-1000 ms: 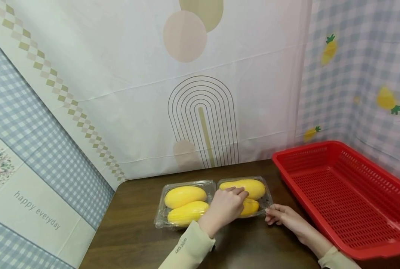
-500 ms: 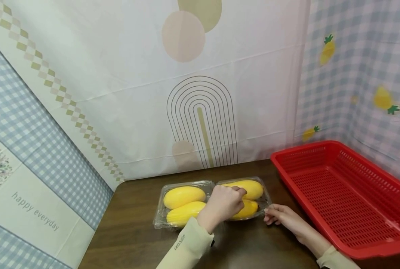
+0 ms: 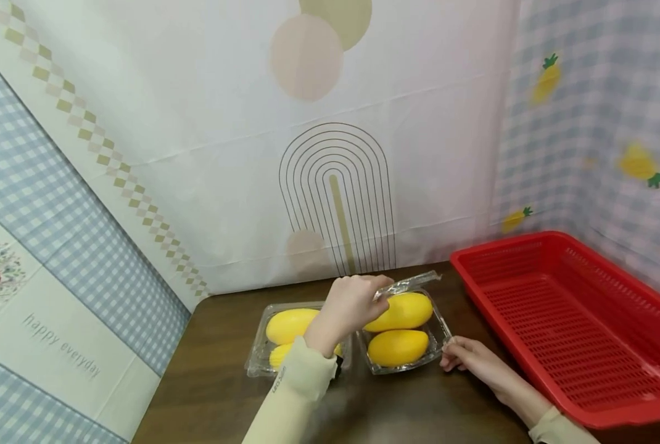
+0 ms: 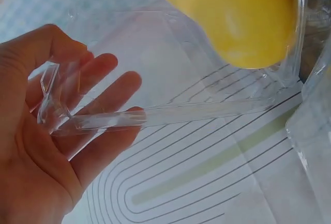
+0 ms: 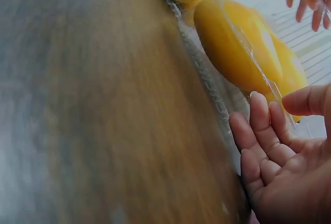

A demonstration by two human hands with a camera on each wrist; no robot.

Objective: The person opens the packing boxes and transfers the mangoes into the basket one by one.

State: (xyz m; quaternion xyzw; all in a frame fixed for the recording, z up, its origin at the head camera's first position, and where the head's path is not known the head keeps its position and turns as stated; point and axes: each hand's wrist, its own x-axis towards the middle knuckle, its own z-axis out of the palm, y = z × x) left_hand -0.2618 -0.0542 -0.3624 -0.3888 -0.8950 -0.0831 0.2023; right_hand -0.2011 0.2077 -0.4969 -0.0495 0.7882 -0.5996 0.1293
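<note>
Box lid (image 3: 410, 283): clear glossy plastic. Fruit (image 3: 398, 348): smooth. Basket (image 3: 574, 339): glossy plastic. Tabletop (image 3: 202, 388): wood-grained. Backdrop (image 3: 219, 203): creased cloth.

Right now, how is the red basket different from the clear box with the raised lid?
The basket is red, but the box is see-through. The basket looks much bigger than the box. The box holds two yellow fruits, while none show in the basket. Both appear to sit on the brown table.

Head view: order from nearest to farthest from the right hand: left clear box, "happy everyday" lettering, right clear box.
1. Right clear box: touching the right hand.
2. Left clear box: left of that.
3. Lettering: far left, beyond both.
</note>
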